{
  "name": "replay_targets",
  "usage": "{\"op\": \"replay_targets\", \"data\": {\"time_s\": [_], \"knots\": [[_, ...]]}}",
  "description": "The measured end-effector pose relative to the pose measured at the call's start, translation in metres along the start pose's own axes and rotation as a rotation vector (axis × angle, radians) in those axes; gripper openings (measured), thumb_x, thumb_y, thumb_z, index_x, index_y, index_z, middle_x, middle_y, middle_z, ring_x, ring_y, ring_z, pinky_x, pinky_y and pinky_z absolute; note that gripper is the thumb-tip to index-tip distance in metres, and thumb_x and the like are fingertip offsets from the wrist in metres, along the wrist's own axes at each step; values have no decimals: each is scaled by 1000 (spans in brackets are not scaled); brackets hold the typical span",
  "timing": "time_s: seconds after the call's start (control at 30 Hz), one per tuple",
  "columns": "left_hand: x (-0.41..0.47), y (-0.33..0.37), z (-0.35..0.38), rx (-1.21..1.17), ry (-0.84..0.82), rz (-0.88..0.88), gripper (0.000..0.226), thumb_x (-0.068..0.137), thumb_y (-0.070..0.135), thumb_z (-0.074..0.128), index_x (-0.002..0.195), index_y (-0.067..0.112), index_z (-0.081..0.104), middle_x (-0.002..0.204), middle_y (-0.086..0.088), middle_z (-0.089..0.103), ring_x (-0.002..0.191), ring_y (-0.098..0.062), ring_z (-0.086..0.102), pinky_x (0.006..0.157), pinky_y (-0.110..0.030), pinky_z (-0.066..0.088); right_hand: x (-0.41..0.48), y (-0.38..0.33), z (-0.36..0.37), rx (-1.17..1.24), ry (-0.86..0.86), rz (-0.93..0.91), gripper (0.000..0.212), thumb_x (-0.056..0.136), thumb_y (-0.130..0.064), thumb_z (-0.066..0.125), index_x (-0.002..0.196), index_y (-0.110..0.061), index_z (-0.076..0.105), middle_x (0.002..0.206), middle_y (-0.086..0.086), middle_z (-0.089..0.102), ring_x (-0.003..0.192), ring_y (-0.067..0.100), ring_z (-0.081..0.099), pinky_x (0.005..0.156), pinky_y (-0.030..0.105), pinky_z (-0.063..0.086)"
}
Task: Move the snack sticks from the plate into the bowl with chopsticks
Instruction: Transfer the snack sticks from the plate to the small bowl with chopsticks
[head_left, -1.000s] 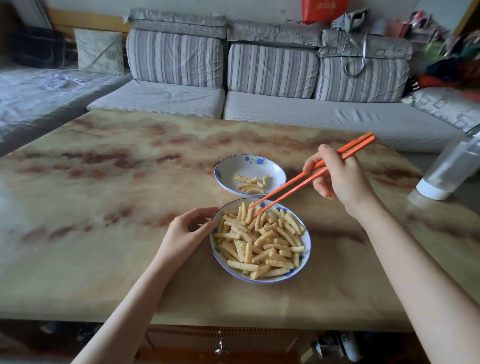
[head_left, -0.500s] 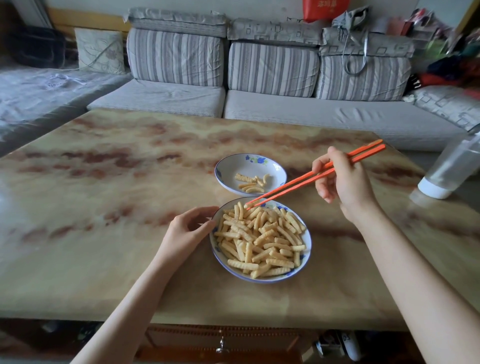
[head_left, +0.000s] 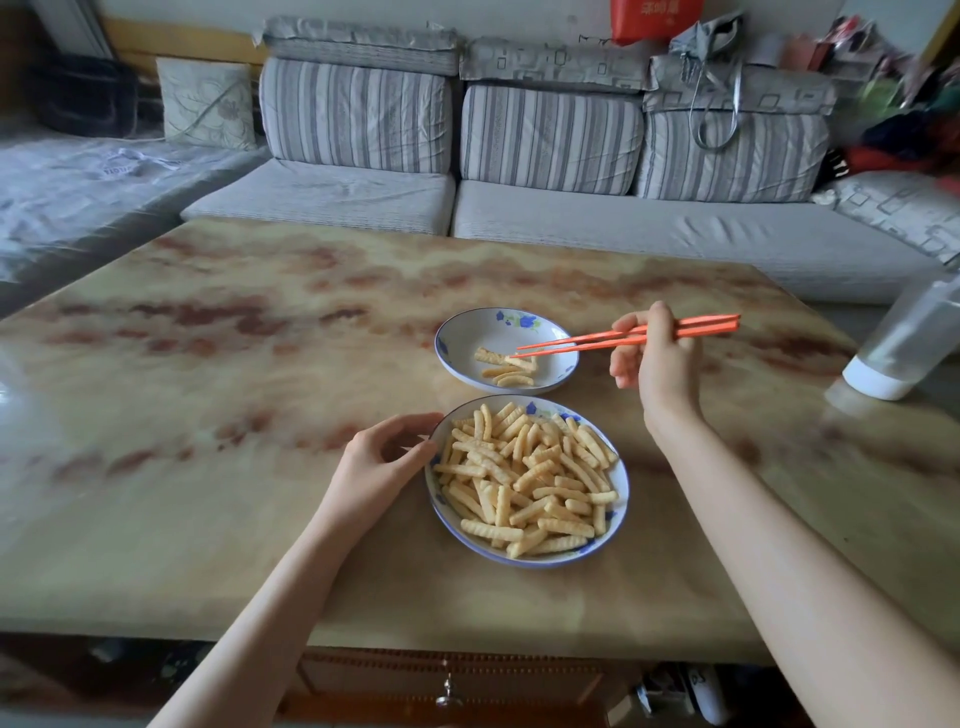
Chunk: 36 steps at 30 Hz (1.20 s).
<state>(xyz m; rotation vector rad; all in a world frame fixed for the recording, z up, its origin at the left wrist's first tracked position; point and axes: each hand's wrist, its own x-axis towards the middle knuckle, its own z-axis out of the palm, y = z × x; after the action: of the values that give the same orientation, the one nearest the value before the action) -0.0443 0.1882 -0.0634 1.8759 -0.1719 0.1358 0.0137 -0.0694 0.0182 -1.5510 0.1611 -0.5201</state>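
Observation:
A white plate with a blue rim (head_left: 621, 486) sits near me, heaped with several yellow crinkled snack sticks (head_left: 530, 480). Just beyond it stands a smaller white bowl (head_left: 457, 332) with blue flowers that holds a few sticks (head_left: 506, 370). My right hand (head_left: 657, 358) grips a pair of orange chopsticks (head_left: 623, 339), and their tips reach over the bowl and pinch a stick (head_left: 521, 362) there. My left hand (head_left: 382, 465) holds the plate's left rim with curled fingers.
The dishes stand on a marbled tan table (head_left: 234, 415) with its front edge close to me. A clear bottle with a white cap (head_left: 906, 345) lies at the right edge. A grey striped sofa (head_left: 545, 171) runs along the far side.
My right hand swung the chopsticks from the plate to the bowl, carrying a stick; their tips now hover over the sticks in the bowl. My left hand stayed on the plate's rim.

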Motion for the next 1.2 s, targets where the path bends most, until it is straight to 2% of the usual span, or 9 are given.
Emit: {"op": "replay_targets", "data": {"time_s": [0.17, 0.3, 0.43, 0.57, 0.73, 0.87, 1.1, 1.2], "knots": [[0, 0, 0, -8, -3, 7, 42, 65, 45, 56, 101, 33, 72, 98, 16, 73, 95, -6, 68, 88, -24, 54, -9, -7, -11, 41, -13, -18, 44, 102, -24, 31, 67, -9, 55, 35, 1, 48, 30, 15, 37, 37, 18, 29], [1, -1, 0, -4, 2, 10, 39, 66, 42, 57, 101, 32, 73, 98, 16, 74, 95, -7, 69, 89, -27, 54, -17, -16, -23, 36, -198, -48, 47, 102, -24, 30, 66, -9, 56, 35, 5, 44, 31, 19, 33, 38, 21, 25], [1, -2, 1, 1, 8, 7, 32, 73, 30, 60, 103, 30, 73, 98, 15, 74, 95, -9, 69, 91, -31, 54, -25, -32, -23, -98, -334, -142, 50, 104, -21, 28, 66, -5, 56, 33, 4, 40, 29, 17, 29, 36, 21, 23], [0, -1, 1, 1, 5, 9, 42, 67, 43, 57, 103, 31, 73, 98, 15, 74, 95, -9, 69, 91, -32, 54, -28, -38, -14, -164, -417, -184, 50, 105, -19, 28, 68, 1, 55, 33, 1, 38, 27, 11, 30, 35, 19, 23], [0, -1, 1, 1, 10, 6, 36, 72, 36, 60, 104, 28, 73, 99, 14, 74, 96, -11, 69, 92, -34, 54, -29, -29, -9, -199, -466, -164, 50, 105, -21, 29, 71, 2, 57, 35, 3, 41, 30, 13, 32, 36, 20, 27], [0, -1, 1, 6, 9, 9, 35, 73, 34, 60, 105, 27, 73, 98, 14, 74, 96, -10, 68, 90, -29, 53, -29, -25, -12, -139, -398, -133, 50, 105, -21, 29, 66, -4, 55, 33, 2, 41, 29, 15, 32, 35, 20, 25], [0, -1, 1, -6, 10, 15, 48, 65, 49, 56, 105, 28, 73, 97, 14, 74, 95, -9, 68, 89, -27, 54, -13, -28, -18, 46, -157, -54, 46, 100, -20, 32, 61, -8, 54, 33, 5, 42, 29, 19, 32, 36, 18, 24], [1, -1, 1, -9, 12, 11, 41, 69, 43, 60, 104, 27, 73, 98, 13, 74, 96, -10, 68, 88, -25, 53, -6, -26, -12, 45, -57, -61, 45, 99, -20, 31, 61, -9, 53, 33, 3, 44, 28, 18, 34, 36, 17, 25]]}}
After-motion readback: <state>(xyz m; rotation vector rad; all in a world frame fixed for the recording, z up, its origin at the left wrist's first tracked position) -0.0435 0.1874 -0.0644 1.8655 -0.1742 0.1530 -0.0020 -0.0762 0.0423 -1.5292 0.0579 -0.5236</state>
